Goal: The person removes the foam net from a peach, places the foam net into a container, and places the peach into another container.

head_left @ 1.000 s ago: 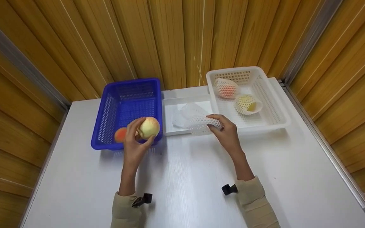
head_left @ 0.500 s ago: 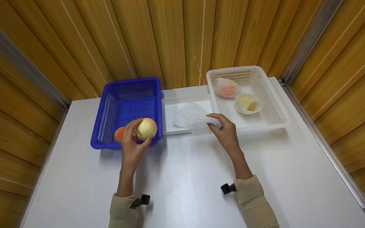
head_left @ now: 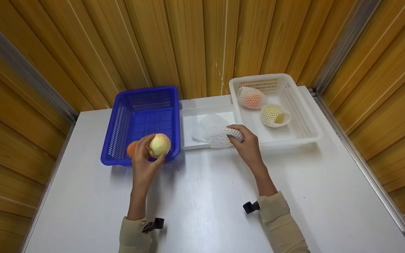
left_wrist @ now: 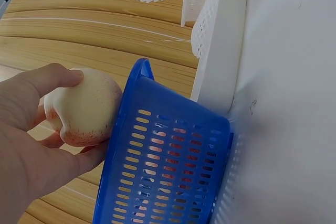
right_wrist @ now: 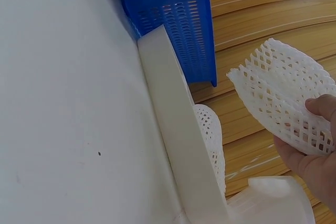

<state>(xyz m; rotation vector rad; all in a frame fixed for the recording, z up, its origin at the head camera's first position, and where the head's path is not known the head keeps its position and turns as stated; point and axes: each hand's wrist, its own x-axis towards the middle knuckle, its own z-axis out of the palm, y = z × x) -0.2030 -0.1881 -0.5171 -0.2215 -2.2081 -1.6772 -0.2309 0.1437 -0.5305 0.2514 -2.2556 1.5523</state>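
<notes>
My left hand grips a pale yellow peach with a reddish blush, thumb on one side and fingers on the other. It is held over the near right corner of the blue basket; an orange-red fruit lies inside, partly hidden by the hand. My right hand pinches one end of a white foam net sleeve, whose other end gapes toward the left. Beneath that sleeve, more white foam nets lie in a shallow white tray.
At the right stands a white basket. A red fruit and a yellow fruit sit in it, each in a foam net. Wood-patterned walls enclose the white table at the back and sides.
The left hand has shifted slightly left with the peach, farther over the blue basket. The right hand has moved a little left with the foam net sleeve.
</notes>
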